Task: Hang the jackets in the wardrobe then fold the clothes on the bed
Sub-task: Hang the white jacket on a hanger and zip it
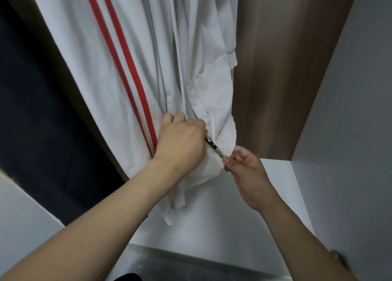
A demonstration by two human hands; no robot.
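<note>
A white jacket [212,85] hangs inside the wardrobe, next to a white garment with two red stripes [95,68] on its left. My left hand [182,141] grips the jacket's lower front fabric, fingers curled into the cloth. Just to the right, my right hand [241,166] pinches the jacket's bottom edge at the foot of the zip. A small black zip pull [212,145] with white lettering shows between the two hands. The hangers and rail are out of view above.
The brown wooden wardrobe side panel [286,68] stands right of the jacket, with a grey wall [356,111] beyond. The white wardrobe floor [222,221] lies under the hems. A dark panel [31,100] fills the left.
</note>
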